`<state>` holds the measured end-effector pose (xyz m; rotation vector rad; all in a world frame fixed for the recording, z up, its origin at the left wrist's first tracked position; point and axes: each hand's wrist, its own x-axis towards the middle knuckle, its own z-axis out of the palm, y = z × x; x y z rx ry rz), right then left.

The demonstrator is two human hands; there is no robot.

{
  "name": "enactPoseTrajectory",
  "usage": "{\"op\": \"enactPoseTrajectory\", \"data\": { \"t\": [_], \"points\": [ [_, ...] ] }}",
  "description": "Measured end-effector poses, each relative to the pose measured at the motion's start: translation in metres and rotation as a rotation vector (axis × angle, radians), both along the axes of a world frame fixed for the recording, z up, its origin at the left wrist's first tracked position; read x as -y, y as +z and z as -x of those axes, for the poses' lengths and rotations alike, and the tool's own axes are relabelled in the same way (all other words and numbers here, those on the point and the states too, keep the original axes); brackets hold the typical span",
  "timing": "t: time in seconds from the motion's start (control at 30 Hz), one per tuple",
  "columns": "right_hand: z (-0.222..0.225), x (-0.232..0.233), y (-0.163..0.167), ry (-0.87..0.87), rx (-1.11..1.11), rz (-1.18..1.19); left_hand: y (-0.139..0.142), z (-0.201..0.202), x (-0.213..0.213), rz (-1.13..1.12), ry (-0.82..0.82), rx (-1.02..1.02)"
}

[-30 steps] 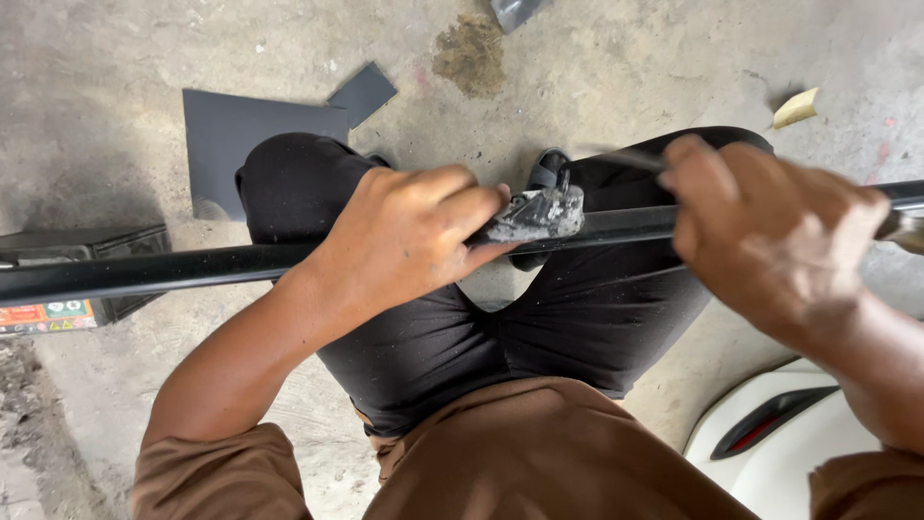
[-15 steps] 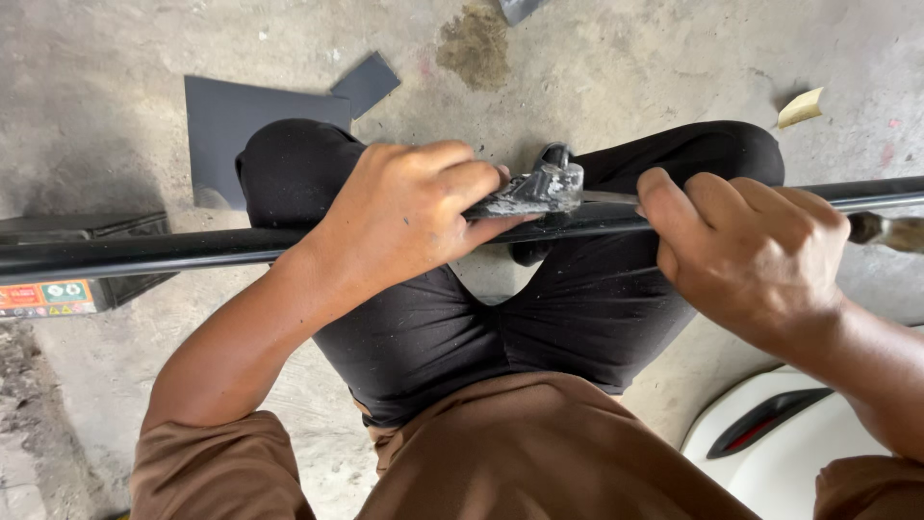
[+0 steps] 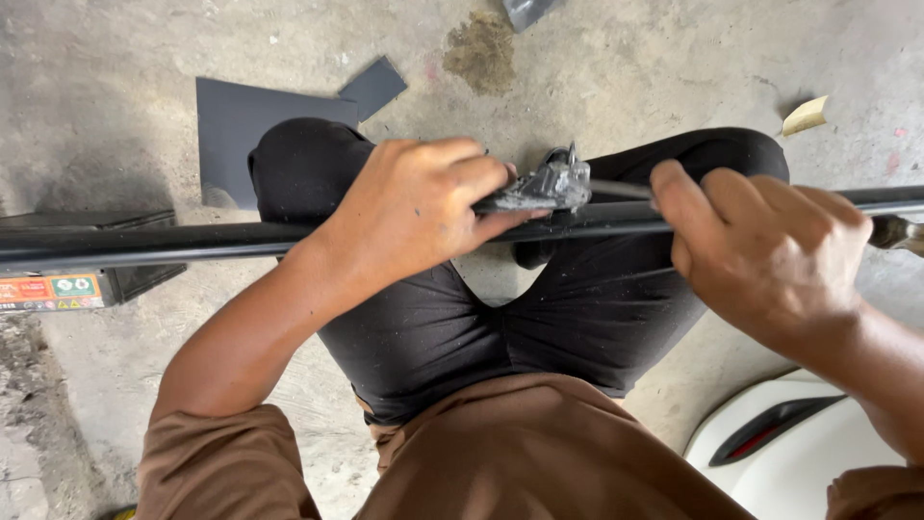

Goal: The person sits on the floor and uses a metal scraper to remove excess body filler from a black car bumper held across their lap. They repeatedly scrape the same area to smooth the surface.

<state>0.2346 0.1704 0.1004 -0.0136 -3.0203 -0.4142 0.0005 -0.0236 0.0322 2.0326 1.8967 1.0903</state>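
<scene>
A long black bar (image 3: 173, 243) runs across the view over my knees. My left hand (image 3: 419, 207) grips the bar near its middle and pins a crumpled grey metal piece (image 3: 544, 186) against it with the thumb. My right hand (image 3: 765, 252) is closed over a thin tool whose shaft (image 3: 616, 190) points left into the grey piece; the tool's handle end (image 3: 897, 232) sticks out to the right. Both hands sit above my black trousers (image 3: 500, 327).
Bare concrete floor (image 3: 654, 67) all round. A dark grey sheet (image 3: 236, 125) and a smaller scrap (image 3: 373, 87) lie beyond my left knee. A black box with a coloured label (image 3: 58, 289) is at the left. A white moulded panel (image 3: 799, 443) lies at lower right.
My right hand has slid left along the bar toward the grey piece. The left hand has kept its grip, and the bar has dipped slightly.
</scene>
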Motion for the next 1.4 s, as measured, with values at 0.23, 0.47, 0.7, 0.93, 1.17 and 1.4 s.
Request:
{"op": "enactPoseTrajectory", "data": {
  "t": [0.23,0.47,0.7,0.93,1.17,1.4],
  "points": [
    [-0.008,0.015,0.018,-0.09,0.053,0.097,0.0,-0.001,0.001,-0.031,0.036,0.034],
    [0.003,0.001,0.011,-0.087,0.04,0.002,0.006,-0.002,0.0,0.02,0.021,0.007],
    [-0.015,0.014,0.028,-0.123,0.089,0.113,0.002,-0.004,-0.004,-0.07,0.024,-0.01],
    [-0.001,0.003,0.015,-0.218,0.244,-0.114,-0.008,-0.007,0.0,-0.036,0.028,-0.06],
    [-0.007,0.024,0.029,-0.126,0.097,0.22,0.001,-0.002,0.004,-0.067,0.013,-0.008],
    [0.008,0.013,0.014,-0.198,0.046,0.155,-0.006,-0.002,0.008,0.005,0.01,-0.011]
  ]
}}
